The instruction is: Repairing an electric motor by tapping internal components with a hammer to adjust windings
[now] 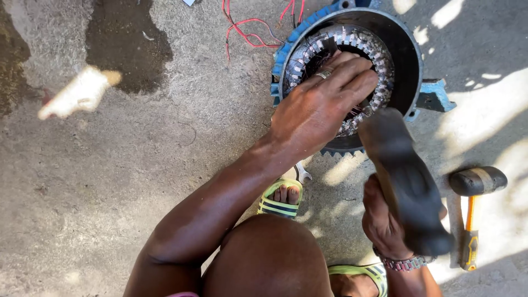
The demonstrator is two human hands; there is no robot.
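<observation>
One blue motor housing (410, 55) on stained, sunlit concrete floor (137, 165)

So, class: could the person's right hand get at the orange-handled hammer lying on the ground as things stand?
Probably not yet: the right hand already grips a dark mallet. The orange-handled hammer lies close beside it with nothing between, so only the occupied hand stands in the way.

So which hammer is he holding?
The dark mallet in his right hand. The other hammer, with the orange handle, lies untouched on the ground.
</observation>
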